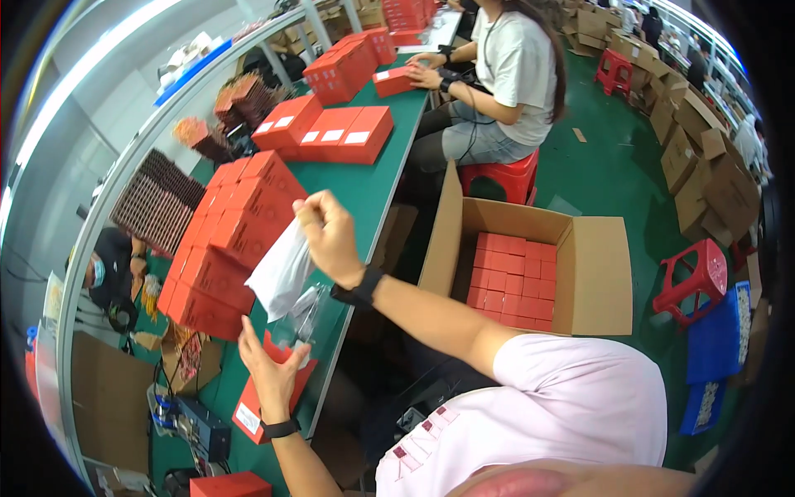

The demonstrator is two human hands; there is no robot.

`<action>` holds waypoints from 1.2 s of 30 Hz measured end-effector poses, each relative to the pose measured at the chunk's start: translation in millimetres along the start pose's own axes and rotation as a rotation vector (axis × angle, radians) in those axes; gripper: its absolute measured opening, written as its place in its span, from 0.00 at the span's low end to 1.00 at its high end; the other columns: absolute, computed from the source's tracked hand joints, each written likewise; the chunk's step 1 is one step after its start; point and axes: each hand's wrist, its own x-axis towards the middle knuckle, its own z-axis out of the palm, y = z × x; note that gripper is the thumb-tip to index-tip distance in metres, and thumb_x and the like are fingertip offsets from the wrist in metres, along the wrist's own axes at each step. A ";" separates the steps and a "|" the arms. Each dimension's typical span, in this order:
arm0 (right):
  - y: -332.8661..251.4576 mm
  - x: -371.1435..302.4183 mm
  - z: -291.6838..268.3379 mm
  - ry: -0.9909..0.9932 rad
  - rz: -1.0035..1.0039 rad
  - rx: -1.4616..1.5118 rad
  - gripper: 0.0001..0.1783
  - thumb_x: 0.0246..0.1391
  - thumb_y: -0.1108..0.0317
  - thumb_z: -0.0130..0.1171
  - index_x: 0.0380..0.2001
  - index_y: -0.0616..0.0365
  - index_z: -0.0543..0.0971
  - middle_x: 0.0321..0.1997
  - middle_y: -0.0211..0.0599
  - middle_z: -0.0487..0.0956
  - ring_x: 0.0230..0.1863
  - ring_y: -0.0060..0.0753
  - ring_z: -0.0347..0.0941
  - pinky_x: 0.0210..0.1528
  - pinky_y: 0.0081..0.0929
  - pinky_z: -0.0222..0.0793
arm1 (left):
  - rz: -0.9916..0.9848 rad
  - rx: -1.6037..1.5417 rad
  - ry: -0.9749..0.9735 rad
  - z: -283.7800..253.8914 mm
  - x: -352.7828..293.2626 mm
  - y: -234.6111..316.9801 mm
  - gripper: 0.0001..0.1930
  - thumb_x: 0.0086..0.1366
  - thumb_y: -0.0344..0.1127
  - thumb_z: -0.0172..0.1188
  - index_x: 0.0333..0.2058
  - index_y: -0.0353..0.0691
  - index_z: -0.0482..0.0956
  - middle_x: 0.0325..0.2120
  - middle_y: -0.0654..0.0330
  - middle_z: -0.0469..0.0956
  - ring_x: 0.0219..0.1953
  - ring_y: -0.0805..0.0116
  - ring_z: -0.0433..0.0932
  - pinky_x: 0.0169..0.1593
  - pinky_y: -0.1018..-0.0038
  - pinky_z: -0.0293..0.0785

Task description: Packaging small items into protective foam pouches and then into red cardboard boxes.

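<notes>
My right hand (330, 236) is raised over the green bench with its fingers pinched on the top of a white pouch (281, 269), which hangs down to the left. Below the pouch, a clear plastic bag (306, 313) lies on the bench; its contents are too small to make out. My left hand (269, 369) rests at a red box (251, 407) with a white label, thumb and fingers apart. Part of that box is hidden under the hand. Beyond my left hand rises a stack of red boxes (215, 248).
More labelled red boxes (364, 132) stand farther along the bench. A co-worker (513, 83) sits there, hands on a red box. To my right, an open carton (600, 273) holds rows of red boxes. Red stools (696, 277) and blue trays (719, 335) stand on the floor.
</notes>
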 end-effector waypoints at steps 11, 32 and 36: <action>-25.4 -87.5 -6.4 -0.541 -0.518 -0.180 0.20 0.58 0.62 0.68 0.49 0.62 0.76 0.43 0.39 0.80 0.44 0.30 0.78 0.42 0.24 0.75 | -0.386 -1.471 0.438 11.0 -66.8 -26.7 0.20 0.72 0.41 0.56 0.57 0.39 0.70 0.49 0.55 0.79 0.44 0.64 0.82 0.32 0.69 0.81; 1.6 -124.0 -49.0 -1.060 0.190 0.080 0.12 0.66 0.66 0.58 0.46 0.64 0.78 0.35 0.30 0.78 0.35 0.19 0.72 0.39 0.17 0.67 | -0.594 -1.262 0.415 28.3 -130.9 -71.0 0.27 0.73 0.54 0.53 0.56 0.36 0.68 0.47 0.52 0.76 0.41 0.62 0.80 0.28 0.71 0.77; 11.5 -113.5 -55.9 -1.361 0.298 -0.201 0.13 0.65 0.77 0.52 0.49 0.66 0.81 0.31 0.26 0.81 0.32 0.16 0.73 0.37 0.16 0.70 | -0.603 -1.287 0.425 29.9 -131.7 -72.0 0.26 0.74 0.54 0.52 0.56 0.36 0.68 0.47 0.51 0.76 0.41 0.62 0.80 0.28 0.71 0.77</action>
